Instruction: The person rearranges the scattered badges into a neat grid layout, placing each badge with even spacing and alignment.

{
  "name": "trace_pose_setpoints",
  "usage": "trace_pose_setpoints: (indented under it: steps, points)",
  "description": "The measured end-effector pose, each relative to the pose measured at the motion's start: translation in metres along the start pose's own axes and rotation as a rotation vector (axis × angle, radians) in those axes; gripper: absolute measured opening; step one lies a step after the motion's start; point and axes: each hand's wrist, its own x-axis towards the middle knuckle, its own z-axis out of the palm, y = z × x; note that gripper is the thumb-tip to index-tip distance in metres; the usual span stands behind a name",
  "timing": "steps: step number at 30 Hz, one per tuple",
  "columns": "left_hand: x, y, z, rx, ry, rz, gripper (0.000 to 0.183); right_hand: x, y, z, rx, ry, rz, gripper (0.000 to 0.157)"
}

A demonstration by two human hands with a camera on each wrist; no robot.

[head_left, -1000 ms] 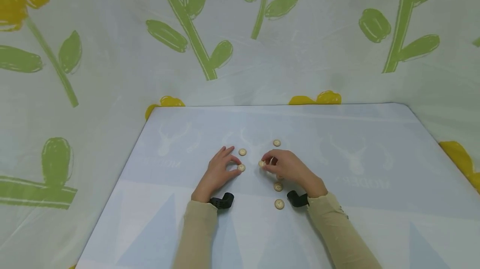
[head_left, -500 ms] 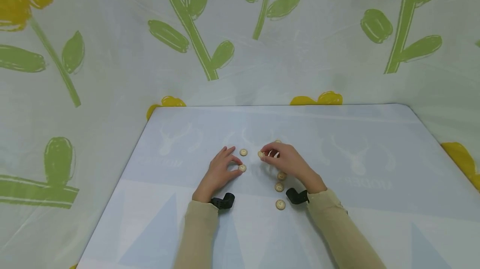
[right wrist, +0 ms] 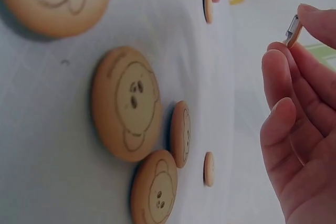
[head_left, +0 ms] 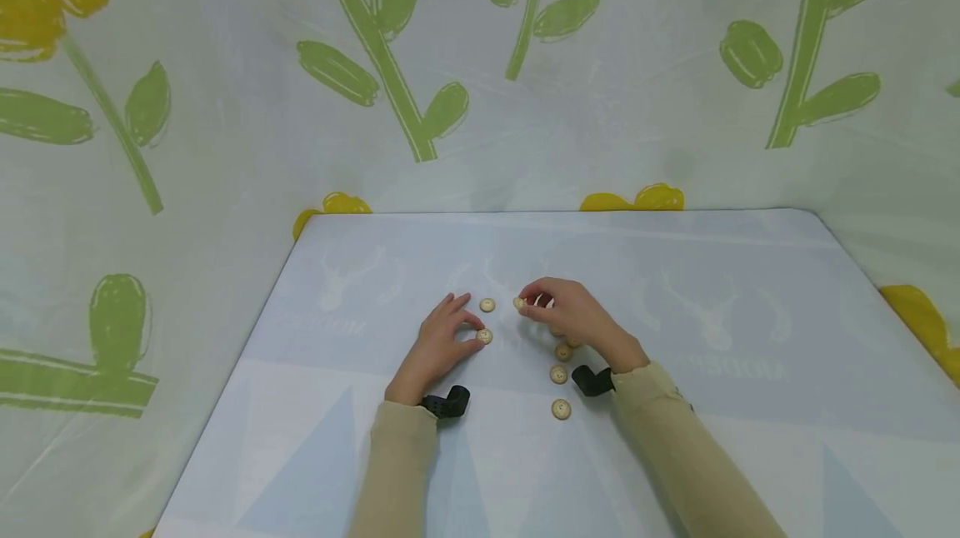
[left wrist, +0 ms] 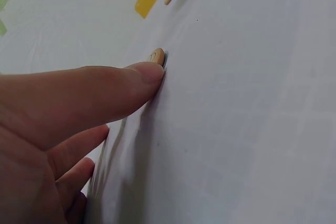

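Observation:
In the head view my left hand (head_left: 438, 346) pinches a small round wooden disc (head_left: 484, 336) at the table surface, thumb and index finger at its rim. The left wrist view shows the thumb covering part of that disc (left wrist: 157, 55). My right hand (head_left: 573, 313) holds another wooden disc (head_left: 519, 303) on edge between thumb and fingertips, raised above the table. A silvery part shows on this held disc (right wrist: 293, 29) in the right wrist view. Just beyond the left fingers lies a loose disc (head_left: 487, 305).
Several more wooden discs with line-drawn animal faces lie below the right hand, among them a near disc (head_left: 561, 409) and a middle one (right wrist: 126, 103). They rest on a pale patterned table cover (head_left: 300, 438). Behind stands a flower-printed backdrop (head_left: 600, 122).
My right hand has moved away from the body and higher with its disc, uncovering discs beneath it. My left hand has stayed in place on its disc.

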Motion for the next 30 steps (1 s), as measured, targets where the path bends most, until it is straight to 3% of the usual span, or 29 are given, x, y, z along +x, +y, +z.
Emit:
trace_pose_setpoints:
  steps: [16,30]
  points:
    - [-0.002,0.001,-0.003,-0.010,-0.007,0.015,0.013,0.016,-0.003,0.001,-0.046,-0.010,-0.044,0.022]
    - [-0.001,0.000,-0.004,-0.002,-0.017,0.001,0.014,0.032,-0.006,0.001,-0.096,-0.060,0.039,0.023]
